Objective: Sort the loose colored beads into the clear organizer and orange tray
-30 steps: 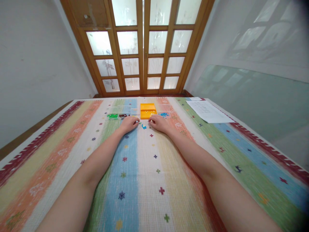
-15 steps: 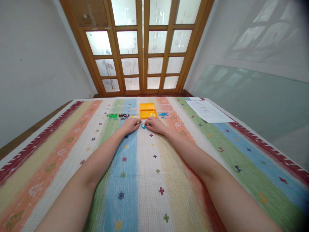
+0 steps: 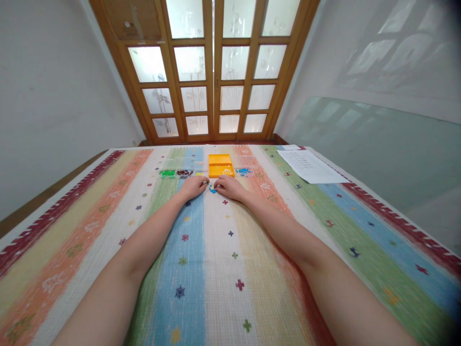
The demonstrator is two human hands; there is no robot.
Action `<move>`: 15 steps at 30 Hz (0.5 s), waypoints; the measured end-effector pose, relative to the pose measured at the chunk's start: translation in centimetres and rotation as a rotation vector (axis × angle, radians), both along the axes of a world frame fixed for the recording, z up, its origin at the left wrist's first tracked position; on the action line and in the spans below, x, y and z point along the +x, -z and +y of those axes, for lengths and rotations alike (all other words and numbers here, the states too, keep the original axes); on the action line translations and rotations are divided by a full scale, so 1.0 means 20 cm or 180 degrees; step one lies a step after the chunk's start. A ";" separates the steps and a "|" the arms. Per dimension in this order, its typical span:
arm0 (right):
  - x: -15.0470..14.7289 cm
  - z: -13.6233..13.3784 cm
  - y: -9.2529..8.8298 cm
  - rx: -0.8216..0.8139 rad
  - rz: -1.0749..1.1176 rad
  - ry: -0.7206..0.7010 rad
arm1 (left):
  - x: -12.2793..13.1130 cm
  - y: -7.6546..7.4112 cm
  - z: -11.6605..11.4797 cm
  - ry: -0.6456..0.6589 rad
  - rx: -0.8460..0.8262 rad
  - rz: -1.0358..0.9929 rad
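Note:
Over the far middle of the table, my left hand [image 3: 195,187] has its fingers pinched together around something too small to make out. Close to its right, my right hand [image 3: 229,187] is bent with fingertips closed at a small blue piece. A little cluster of blue pieces [image 3: 212,190] lies on the cloth between the two hands. Just behind them stands an open yellow box [image 3: 219,158] holding several tiny white pieces [image 3: 226,171]. My fingers hide part of what they touch.
Clear compartments with green pieces [image 3: 167,173], dark brown pieces [image 3: 185,172] and yellow pieces [image 3: 200,174] stand left of the box; blue pieces [image 3: 243,171] lie right of it. Printed paper [image 3: 306,166] rests at the far right on the striped tablecloth [image 3: 223,269].
My right hand has shifted slightly left, towards the left hand. The small blue cluster between my fingers has moved a little left and looks turned. My left hand has hardly moved.

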State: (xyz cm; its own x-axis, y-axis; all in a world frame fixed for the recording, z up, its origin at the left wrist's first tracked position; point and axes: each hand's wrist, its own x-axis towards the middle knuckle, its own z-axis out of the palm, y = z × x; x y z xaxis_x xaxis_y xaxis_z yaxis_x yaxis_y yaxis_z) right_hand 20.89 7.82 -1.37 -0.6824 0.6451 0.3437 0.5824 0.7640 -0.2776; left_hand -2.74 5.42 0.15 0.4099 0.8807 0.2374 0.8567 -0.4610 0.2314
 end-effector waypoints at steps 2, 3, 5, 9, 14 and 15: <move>-0.01 0.00 0.00 -0.0032 -0.0024 -0.0011 | 0.00 0.00 0.00 -0.0075 -0.0018 -0.0013; -0.01 -0.01 0.00 -0.0050 -0.0029 -0.0007 | -0.01 0.00 0.00 -0.0106 -0.0026 -0.0017; -0.02 -0.01 0.00 -0.0073 -0.0011 0.0020 | -0.01 0.01 0.01 -0.0164 -0.0015 -0.0028; 0.00 -0.01 -0.01 0.0007 0.0175 0.0135 | -0.03 0.02 0.02 -0.0255 0.0058 -0.0039; 0.08 0.04 -0.05 0.0183 0.0620 0.0930 | -0.06 0.02 0.03 -0.0402 0.0031 -0.0010; 0.11 0.06 -0.06 0.0210 0.0720 0.1135 | -0.06 0.02 0.03 -0.0435 0.0024 -0.0004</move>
State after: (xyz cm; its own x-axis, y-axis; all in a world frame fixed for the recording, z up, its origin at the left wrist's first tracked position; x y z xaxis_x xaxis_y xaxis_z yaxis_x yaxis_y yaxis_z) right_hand 23.09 9.04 -0.23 -0.3232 0.7987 0.5076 0.7434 0.5462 -0.3861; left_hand -3.88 6.05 -0.18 0.2860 0.9265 0.2445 0.9113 -0.3419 0.2295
